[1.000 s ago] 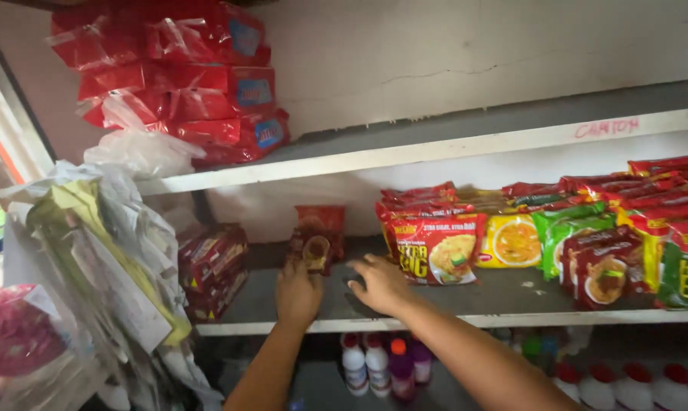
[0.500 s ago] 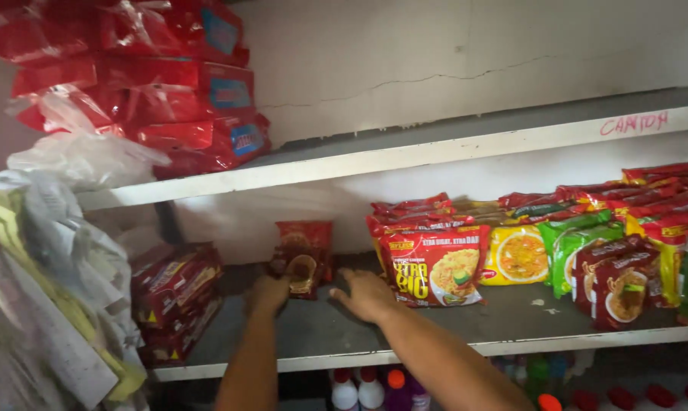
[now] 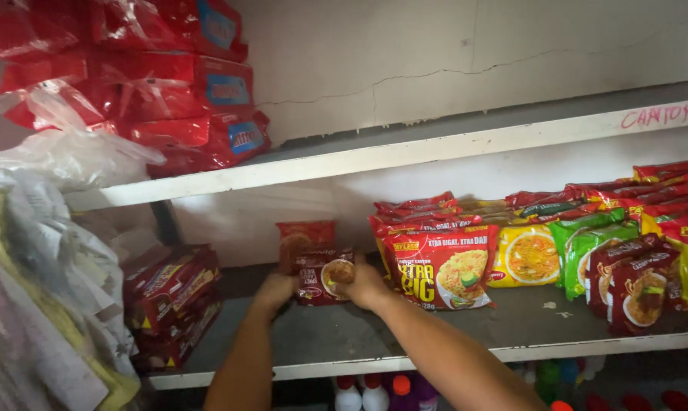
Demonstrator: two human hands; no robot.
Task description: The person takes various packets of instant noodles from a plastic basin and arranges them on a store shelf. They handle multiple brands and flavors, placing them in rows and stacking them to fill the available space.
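I hold a small dark red noodle packet (image 3: 325, 275) between both my hands, just above the grey shelf board (image 3: 344, 331) in front of me. My left hand (image 3: 275, 292) is closed on the packet's left end and my right hand (image 3: 364, 285) is closed on its right end, so the packet's long axis runs sideways from one hand to the other, its printed face turned toward me. Both hands are about equally near it; neither reaches further. Directly behind the packet, a second red packet (image 3: 304, 234) stands upright against the back wall. Just to the right of my right hand, nearly touching it, stands a larger red packet with a picture of noodles (image 3: 441, 266), the first in a row of yellow, green and red packets stretching away to the right. To the left of my left hand lies a stack of dark red wrapped bundles (image 3: 173, 293). Above my hands, another shelf carries red bags in clear plastic (image 3: 199, 91). Below, bottle caps show.
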